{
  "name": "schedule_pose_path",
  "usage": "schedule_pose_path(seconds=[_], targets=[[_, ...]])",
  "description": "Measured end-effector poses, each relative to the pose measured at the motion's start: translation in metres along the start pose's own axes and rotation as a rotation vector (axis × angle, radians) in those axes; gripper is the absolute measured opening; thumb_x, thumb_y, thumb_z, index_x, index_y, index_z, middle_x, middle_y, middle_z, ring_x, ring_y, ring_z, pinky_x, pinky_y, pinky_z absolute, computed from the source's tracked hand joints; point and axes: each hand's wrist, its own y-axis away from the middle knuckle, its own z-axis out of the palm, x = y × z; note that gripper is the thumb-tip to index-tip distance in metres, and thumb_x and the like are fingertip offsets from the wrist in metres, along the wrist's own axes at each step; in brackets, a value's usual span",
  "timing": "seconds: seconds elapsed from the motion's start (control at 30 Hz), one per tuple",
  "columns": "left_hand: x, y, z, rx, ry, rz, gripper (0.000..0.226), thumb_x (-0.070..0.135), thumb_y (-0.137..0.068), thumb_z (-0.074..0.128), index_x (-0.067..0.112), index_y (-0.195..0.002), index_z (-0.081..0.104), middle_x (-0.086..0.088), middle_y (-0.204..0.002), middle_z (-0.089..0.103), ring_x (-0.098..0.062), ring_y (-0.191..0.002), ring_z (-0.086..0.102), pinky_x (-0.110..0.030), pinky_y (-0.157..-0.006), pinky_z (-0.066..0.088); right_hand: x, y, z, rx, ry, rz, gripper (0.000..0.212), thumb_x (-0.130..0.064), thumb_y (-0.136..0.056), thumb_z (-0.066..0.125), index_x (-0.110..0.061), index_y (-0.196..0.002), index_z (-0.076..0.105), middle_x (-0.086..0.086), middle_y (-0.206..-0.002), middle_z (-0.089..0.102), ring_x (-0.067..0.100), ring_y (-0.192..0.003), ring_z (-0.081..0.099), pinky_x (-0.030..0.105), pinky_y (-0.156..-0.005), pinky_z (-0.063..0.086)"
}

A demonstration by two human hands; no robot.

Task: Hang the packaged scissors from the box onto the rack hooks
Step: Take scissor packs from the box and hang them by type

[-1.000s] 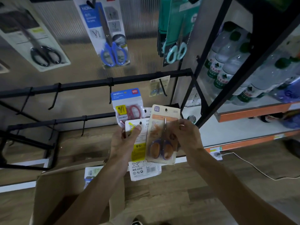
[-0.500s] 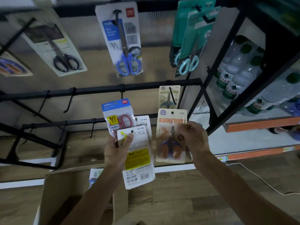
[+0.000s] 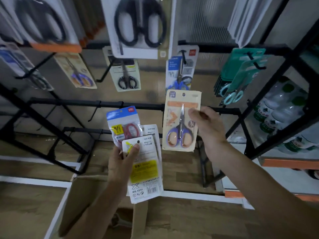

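Fingers (image 3: 194, 113) of the right hand (image 3: 209, 133) pinch the right edge of a card with purple-and-orange scissors (image 3: 181, 121). The thumb lies on the front of the card, and the other fingers seem to be behind it, though the card hides them. The card is upright, held up in front of the middle rail (image 3: 69, 102) of the rack, and it is on no hook. Its hang hole at the top is just below a hanging pack of blue-handled scissors (image 3: 180, 73).

The left hand (image 3: 120, 161) is lower and to the left. It grips a fan of packs, with the thumb pressed on the top of the front white pack with a yellow label (image 3: 146, 169). A second white pack shows just behind that one. Behind both is a blue-topped bag with red scissors (image 3: 123, 123). The fingers are curled behind the fan.

Under the left forearm stands the open cardboard box (image 3: 96, 195). Its inside is dark, and I cannot tell what lies in it.

On the middle rail one hook (image 3: 94, 112) is bare. On the rail above hang a pack of black-handled scissors (image 3: 126, 75), another purple-and-orange pack (image 3: 77, 71) and, at the right, a bunch of teal packs (image 3: 241, 75). A large pack of black scissors (image 3: 139, 26) hangs higher, close to the camera. On the shelf to the right stand water bottles (image 3: 279, 114).
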Motion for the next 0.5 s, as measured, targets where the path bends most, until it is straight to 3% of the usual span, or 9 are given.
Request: schedule_pose_path(seconds=[0.1, 0.23, 0.33, 0.5], targets=[[0.004, 0.003, -0.015, 0.010, 0.034, 0.020, 0.019, 0.018, -0.092, 0.072, 0.017, -0.111, 0.069, -0.007, -0.099, 0.079, -0.027, -0.091, 0.076, -0.042, -0.076, 0.062, -0.009, 0.006, 0.015, -0.022, 0.026, -0.029, 0.007, -0.022, -0.091, 0.071, -0.020, -0.085, 0.069, 0.004, -0.089, 0.072, 0.014, -0.082, 0.064, 0.025, -0.072, 0.050], [0.014, 0.001, -0.044, 0.021, 0.017, 0.063, 0.024, 0.021, -0.092, 0.073, 0.016, -0.115, 0.067, -0.006, -0.100, 0.078, -0.025, -0.091, 0.076, -0.039, -0.075, 0.061, -0.012, 0.023, 0.041, -0.047, 0.001, 0.006, 0.010, -0.024, -0.092, 0.070, -0.017, -0.099, 0.071, 0.001, -0.096, 0.074, 0.014, -0.087, 0.068, 0.022, -0.073, 0.051], [0.027, -0.006, -0.068, 0.006, 0.029, 0.076, 0.029, 0.024, -0.091, 0.073, 0.016, -0.118, 0.066, -0.007, -0.104, 0.078, -0.028, -0.095, 0.076, -0.047, -0.083, 0.061, -0.015, 0.040, 0.065, -0.077, 0.017, 0.010, 0.006, -0.023, -0.092, 0.070, -0.019, -0.097, 0.070, -0.002, -0.094, 0.073, 0.008, -0.082, 0.066, 0.012, -0.065, 0.049], [0.046, -0.025, -0.103, -0.010, 0.074, 0.103, 0.024, 0.017, -0.094, 0.070, 0.011, -0.117, 0.065, -0.008, -0.104, 0.078, -0.027, -0.094, 0.076, -0.043, -0.079, 0.063, -0.019, 0.063, 0.116, -0.119, 0.058, 0.012, 0.008, -0.020, -0.092, 0.069, -0.024, -0.086, 0.068, -0.004, -0.085, 0.072, -0.003, -0.065, 0.065, 0.008, -0.056, 0.048]])
